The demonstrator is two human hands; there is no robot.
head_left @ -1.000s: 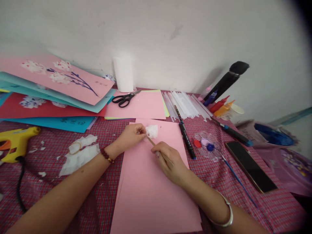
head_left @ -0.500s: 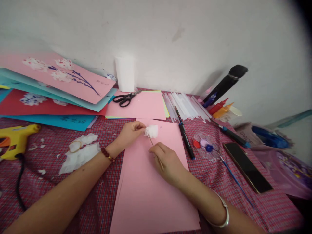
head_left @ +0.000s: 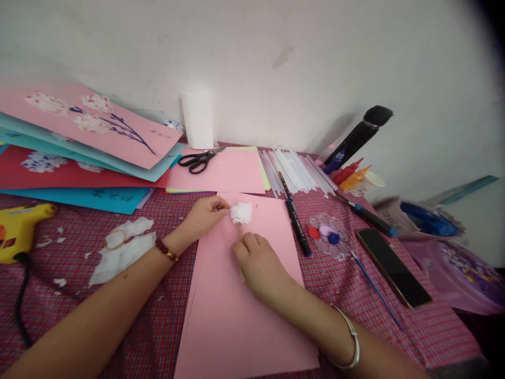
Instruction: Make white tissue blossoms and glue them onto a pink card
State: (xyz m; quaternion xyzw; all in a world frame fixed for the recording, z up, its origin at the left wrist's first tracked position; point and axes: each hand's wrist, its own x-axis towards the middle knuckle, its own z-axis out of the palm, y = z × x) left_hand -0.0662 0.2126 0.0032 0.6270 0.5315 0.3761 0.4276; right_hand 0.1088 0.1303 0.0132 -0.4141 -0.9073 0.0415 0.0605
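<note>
A crumpled white tissue paper piece (head_left: 241, 213) lies near the top of a pink paper sheet (head_left: 244, 326). My left hand (head_left: 209, 213) is closed in a pinch at the tissue's left edge, thumb and forefinger together. Just below the tissue, my right hand (head_left: 260, 266) is closed around a thin wooden stick (head_left: 240, 228). The stick's visible end points up at the tissue's lower edge; the rest is hidden by my fingers. Along the sheet's right side lies a black marker (head_left: 299, 226).
Left are a yellow glue gun (head_left: 23, 231), tissue strips (head_left: 122, 258) and finished paper pictures (head_left: 130, 126). Scissors (head_left: 199, 159) rest on stacked paper behind. A paint palette (head_left: 331, 247), blue brush (head_left: 376, 287), phone (head_left: 394, 268) and paint bottles (head_left: 349, 171) are at right.
My right hand has turned, so less of the stick shows and it stands more upright. My left hand keeps its pinch beside the tissue. The whole view has shifted slightly.
</note>
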